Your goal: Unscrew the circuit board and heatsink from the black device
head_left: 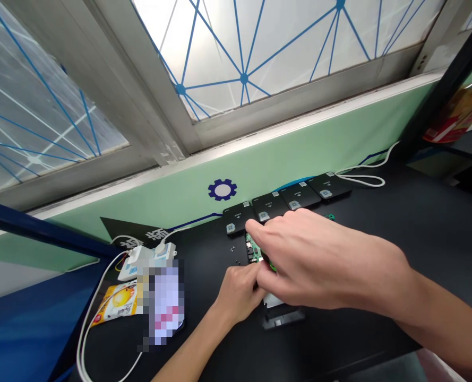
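Observation:
A green circuit board [254, 249] lies on the black table, largely covered by my hands. My right hand [299, 260] is closed over it, wrapped round a black and green handle [271, 263] of which only a sliver shows; the rest is hidden under the palm. My left hand [239, 289] rests at the near left of the board with its fingers curled, the tips hidden beneath my right hand. A silvery flat part [273, 301] peeks out below my right hand. Several tiny screws [238, 262] lie left of the board.
Black flat boxes [238, 217] line the wall behind the board. At left are a white power strip [148, 260], a yellow snack packet [118, 302] and a blurred-out phone [168, 307]. A black strip-shaped piece [283, 318] lies in front; a white cable [369, 180] lies back right.

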`<state>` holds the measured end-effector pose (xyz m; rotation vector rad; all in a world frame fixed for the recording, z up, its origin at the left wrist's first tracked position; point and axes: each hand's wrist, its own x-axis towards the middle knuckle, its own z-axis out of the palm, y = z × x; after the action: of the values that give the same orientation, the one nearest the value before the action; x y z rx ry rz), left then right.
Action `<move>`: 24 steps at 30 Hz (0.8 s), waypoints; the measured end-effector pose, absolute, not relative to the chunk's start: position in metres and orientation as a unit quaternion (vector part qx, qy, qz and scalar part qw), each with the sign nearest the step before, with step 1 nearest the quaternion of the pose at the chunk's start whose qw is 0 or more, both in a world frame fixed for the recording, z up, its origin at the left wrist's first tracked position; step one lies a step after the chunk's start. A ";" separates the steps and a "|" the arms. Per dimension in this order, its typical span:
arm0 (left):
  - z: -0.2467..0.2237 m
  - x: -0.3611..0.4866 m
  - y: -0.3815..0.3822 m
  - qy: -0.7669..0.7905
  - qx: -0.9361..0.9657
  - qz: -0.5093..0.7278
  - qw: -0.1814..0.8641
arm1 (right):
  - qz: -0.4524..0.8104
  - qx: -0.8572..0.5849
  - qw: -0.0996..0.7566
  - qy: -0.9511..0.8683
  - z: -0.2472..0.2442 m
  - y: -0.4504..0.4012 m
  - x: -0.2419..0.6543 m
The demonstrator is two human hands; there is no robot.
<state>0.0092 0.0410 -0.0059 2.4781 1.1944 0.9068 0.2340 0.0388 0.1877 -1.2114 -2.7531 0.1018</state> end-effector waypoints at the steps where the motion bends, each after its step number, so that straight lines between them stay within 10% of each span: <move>1: -0.005 0.009 0.041 0.394 0.858 0.309 0.115 | 0.015 -0.378 0.074 -0.923 0.186 0.039 0.237; 24: -0.001 0.011 0.042 0.351 0.875 0.327 0.066 | -0.053 -0.352 0.059 -0.933 0.181 0.032 0.241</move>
<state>0.0108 0.0419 -0.0010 2.6385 1.0579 0.9876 0.2414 0.0315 0.1813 -1.0661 -2.8237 -0.1610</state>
